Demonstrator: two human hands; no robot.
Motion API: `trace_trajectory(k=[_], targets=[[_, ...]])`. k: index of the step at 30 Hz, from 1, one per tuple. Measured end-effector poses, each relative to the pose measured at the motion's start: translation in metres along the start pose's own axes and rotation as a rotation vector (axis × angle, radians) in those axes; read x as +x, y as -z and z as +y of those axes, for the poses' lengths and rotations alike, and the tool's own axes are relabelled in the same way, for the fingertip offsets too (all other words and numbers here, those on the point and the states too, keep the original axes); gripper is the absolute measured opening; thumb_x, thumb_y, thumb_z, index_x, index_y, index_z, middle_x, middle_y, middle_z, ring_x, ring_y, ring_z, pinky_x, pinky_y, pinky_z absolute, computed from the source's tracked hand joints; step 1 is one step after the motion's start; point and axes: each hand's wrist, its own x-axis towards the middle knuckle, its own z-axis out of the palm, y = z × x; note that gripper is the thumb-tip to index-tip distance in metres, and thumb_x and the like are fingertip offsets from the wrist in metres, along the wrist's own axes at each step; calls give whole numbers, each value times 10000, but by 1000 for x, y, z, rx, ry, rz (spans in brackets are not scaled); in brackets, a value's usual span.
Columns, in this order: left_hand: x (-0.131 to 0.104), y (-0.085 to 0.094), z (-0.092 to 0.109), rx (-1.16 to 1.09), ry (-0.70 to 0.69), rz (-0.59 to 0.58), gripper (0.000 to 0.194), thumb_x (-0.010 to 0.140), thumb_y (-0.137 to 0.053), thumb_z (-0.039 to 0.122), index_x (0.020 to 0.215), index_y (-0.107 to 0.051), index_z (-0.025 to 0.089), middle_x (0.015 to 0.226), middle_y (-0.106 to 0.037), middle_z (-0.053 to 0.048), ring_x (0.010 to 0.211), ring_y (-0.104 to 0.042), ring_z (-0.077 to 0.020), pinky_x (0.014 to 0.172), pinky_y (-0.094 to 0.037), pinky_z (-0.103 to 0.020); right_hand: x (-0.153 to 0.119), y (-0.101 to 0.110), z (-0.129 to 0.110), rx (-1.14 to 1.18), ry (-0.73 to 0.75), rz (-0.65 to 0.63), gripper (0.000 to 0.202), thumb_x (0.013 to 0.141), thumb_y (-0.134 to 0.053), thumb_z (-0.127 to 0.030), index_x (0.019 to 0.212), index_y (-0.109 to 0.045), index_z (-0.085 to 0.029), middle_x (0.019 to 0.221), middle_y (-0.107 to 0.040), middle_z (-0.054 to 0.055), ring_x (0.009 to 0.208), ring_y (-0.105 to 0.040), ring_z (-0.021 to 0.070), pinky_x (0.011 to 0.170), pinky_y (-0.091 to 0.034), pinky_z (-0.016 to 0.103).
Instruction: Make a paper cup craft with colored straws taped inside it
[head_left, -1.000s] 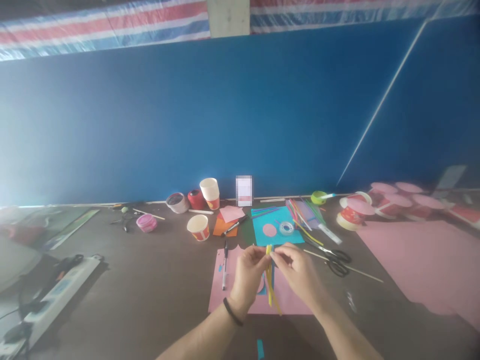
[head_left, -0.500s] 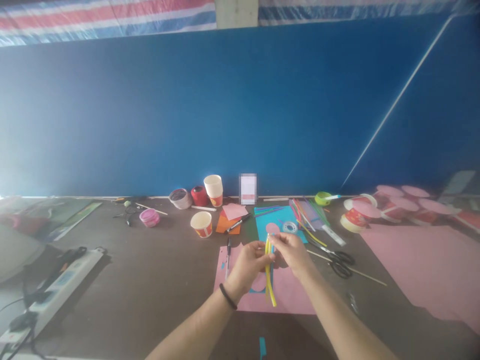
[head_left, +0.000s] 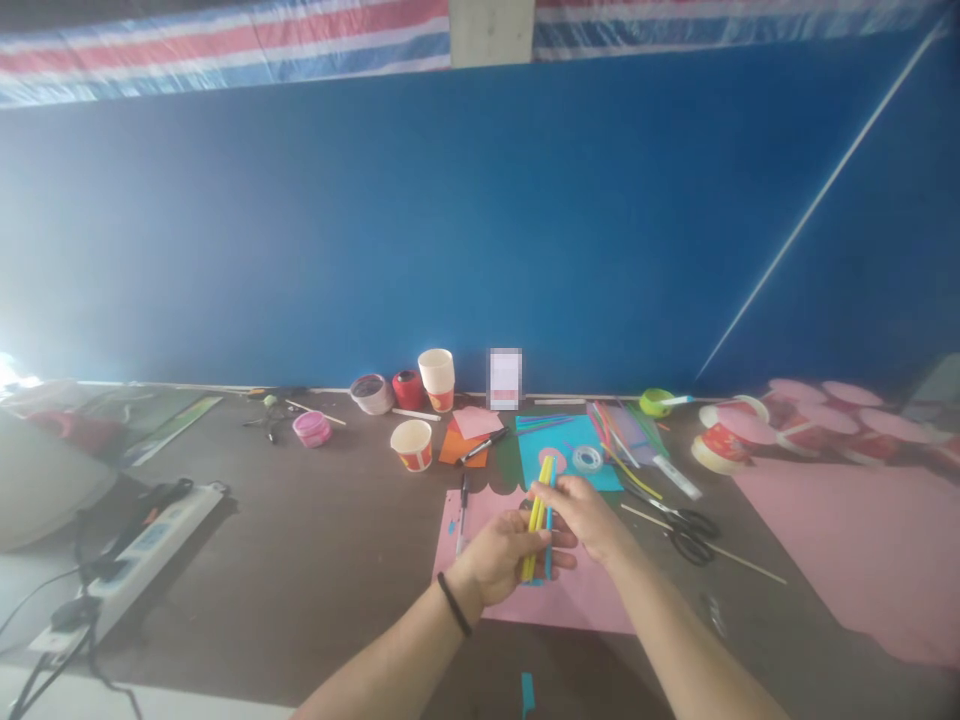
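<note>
Head view, the only one. Your left hand (head_left: 499,555) has its grip closed on the yellow strips (head_left: 538,512) and the blue strip (head_left: 548,562), thumb on the near side, fingers spread out behind. Your right hand (head_left: 583,512) pinches the bundle closer to its upper end. The strips stand side by side, slightly tilted, above the pink sheet (head_left: 589,605); contact with the paper cannot be judged.

Left part of that sheet: a pen (head_left: 462,520), lying lengthwise. Just beyond your hands: the turquoise sheet (head_left: 611,480), carrying a tape roll (head_left: 587,459). To your right on the brown surface (head_left: 315,560): black-handled scissors (head_left: 690,545), by a thin stick (head_left: 750,567). Beyond the sheet, to your left: a red-and-white paper cup (head_left: 412,447), upright, mouth up. Nearest you, below the pink sheet: a blue scrap (head_left: 528,690). A black band (head_left: 454,604) circles your left wrist.
</note>
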Motion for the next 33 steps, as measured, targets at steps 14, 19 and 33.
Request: trace_trajectory(k=[14, 19, 33], targets=[[-9, 18, 3, -36, 48, -80, 325, 817, -555, 363, 1033, -587, 123, 832, -614, -102, 744, -653, -198, 520, -485, -232, 15, -10, -6, 46, 13, -64, 404, 694, -631, -534, 759, -654, -135, 421, -428, -83, 322, -349, 54, 310, -239, 181], [-4, 19, -14, 16, -32, 99, 334, 766, -579, 474, 838, -545, 150, 605, -407, 44, 422, -439, -74, 371, -393, -204, 12, -13, -8, 47, 29, -116, 405, 685, -664, -511, 819, -663, -129, 474, -478, -65, 368, -404, 72, 339, -284, 194], [-39, 117, 61, 807, -839, 1107, 1057, 509, -808, 260, 1378, -205, 230, 1416, -271, -143, 1321, -239, -309, 1055, -225, -448, 18, -4, 5, 254, 32, 57, 332, 692, -699, -451, 872, -698, -172, 782, -595, 25, 601, -544, 136, 445, -426, 225]])
